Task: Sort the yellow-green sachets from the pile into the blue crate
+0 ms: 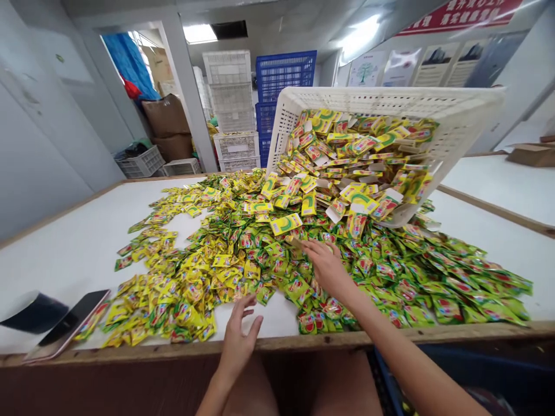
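Note:
My right hand (327, 267) reaches over the heap with its fingertips on a small cardboard box (296, 242), whose brown side shows. My left hand (240, 334) hovers near the table's front edge, empty, with thumb and fingers apart. Yellow sachets (191, 289) with a banana-like print lie heaped to the left. Green sachets (403, 289) with a red fruit print spread to the right. Behind my right hand, a white plastic crate (390, 99) tips toward me, and small yellow-and-green printed boxes (338, 156) spill from it onto the sachets.
A phone (76, 323) and a dark cup (34, 312) stand at the table's left front. The white table (143, 199) has a wooden edge. Stacked white crates (234, 110) and blue crates (284, 75) stand behind. A cardboard piece (531, 155) lies far right.

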Demonstrator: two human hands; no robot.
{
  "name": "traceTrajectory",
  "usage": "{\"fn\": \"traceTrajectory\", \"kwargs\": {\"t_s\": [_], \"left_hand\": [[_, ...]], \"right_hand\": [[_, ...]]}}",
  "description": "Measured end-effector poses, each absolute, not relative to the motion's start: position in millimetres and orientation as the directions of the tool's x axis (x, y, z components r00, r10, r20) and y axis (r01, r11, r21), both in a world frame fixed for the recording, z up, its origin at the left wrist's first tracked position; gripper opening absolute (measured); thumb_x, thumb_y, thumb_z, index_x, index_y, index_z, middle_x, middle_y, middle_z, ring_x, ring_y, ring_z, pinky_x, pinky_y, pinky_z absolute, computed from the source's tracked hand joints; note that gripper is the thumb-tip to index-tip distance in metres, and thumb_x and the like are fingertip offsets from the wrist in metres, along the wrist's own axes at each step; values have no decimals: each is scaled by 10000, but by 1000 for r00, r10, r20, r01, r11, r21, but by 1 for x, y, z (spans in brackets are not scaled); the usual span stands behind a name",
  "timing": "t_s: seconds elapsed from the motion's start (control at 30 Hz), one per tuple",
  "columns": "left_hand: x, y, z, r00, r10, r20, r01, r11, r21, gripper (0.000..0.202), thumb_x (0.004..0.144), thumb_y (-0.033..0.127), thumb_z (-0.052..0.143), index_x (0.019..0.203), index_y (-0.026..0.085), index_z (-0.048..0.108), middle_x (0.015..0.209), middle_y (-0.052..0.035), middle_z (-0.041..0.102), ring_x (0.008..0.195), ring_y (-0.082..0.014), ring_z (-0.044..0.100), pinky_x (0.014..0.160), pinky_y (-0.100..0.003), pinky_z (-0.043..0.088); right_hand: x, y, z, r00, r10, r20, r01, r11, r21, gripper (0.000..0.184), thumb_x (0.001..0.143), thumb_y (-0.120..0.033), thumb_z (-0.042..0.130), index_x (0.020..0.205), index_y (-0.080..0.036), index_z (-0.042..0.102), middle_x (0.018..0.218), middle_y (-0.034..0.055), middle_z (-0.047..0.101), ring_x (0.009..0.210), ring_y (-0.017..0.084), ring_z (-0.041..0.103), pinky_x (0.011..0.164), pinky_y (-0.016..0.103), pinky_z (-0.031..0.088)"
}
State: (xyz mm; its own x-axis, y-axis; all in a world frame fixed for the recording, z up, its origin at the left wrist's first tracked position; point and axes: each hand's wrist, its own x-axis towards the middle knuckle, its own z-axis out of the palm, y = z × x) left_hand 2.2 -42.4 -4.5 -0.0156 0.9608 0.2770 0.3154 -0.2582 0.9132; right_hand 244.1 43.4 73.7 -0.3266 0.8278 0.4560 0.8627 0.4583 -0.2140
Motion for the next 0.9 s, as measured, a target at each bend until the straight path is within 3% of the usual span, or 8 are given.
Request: {"fn": "traceTrajectory", "kwargs": {"t_s": [0.1,0.17,0.3,0.4,0.5,0.63,0.77,0.9], "left_hand": [[11,-43,-4,-145,930,338,311,-282,908,662,743,263,610,1326,232,298,1354,-111,390,1230,-239,392,998,-418,342],[13,-43,-2,-143,922,361,320,-302,898,740,689,265,668,1332,221,303,1389,-111,349,1284,-259,310,1043,-439,270],[6,-43,-2,55,974,220,188,-227,956,387,740,294,612,1109,181,583,1160,-105,601,1110,-262,524,965,-403,388],[4,-41,-6,-90,985,148,113,-138,984,332,761,317,589,1049,157,622,1034,-97,672,1014,-253,591,917,-380,432],[6,-39,-10,-192,974,121,55,-113,992,351,728,330,626,1021,136,639,979,-96,694,973,-251,614,891,-364,453],[4,-38,-14,-180,977,117,11,-117,993,353,703,314,656,1016,150,646,1028,-94,680,1023,-244,591,914,-351,443],[-1,-37,-15,-245,966,85,-53,-101,993,364,693,316,667,1015,149,637,1001,-91,690,974,-234,619,883,-347,469],[-1,-36,-13,-283,958,49,-116,-84,990,374,658,321,695,982,142,645,934,-81,709,911,-236,646,816,-332,509]], "right_hand": [[223,11,93,-335,785,521,727,567,-387,315,832,-97,403,1062,-207,588,1132,65,590,1095,205,477,954,398,268],[201,-13,97,-463,765,447,559,644,-522,232,849,-147,436,950,-227,628,998,30,645,958,176,552,890,347,340],[161,-21,80,-574,715,399,267,624,-734,170,859,-204,463,842,-227,630,892,-5,662,851,142,585,802,278,408],[136,16,57,-377,824,423,400,557,-728,166,866,-186,435,870,-197,601,909,24,636,863,145,562,775,269,411],[110,59,36,-325,871,369,707,483,-516,249,780,-95,511,1004,-190,563,1033,66,588,955,189,504,820,313,377],[85,82,17,-309,897,318,835,415,-360,387,694,-9,517,1068,-109,519,1042,150,554,961,245,468,827,380,351],[88,62,13,-270,899,345,828,400,-393,189,745,-80,517,918,-144,560,950,114,571,930,244,470,822,393,343],[132,30,20,-140,891,431,576,427,-696,109,784,-166,541,889,-194,539,878,40,595,828,185,519,731,304,394]]}}
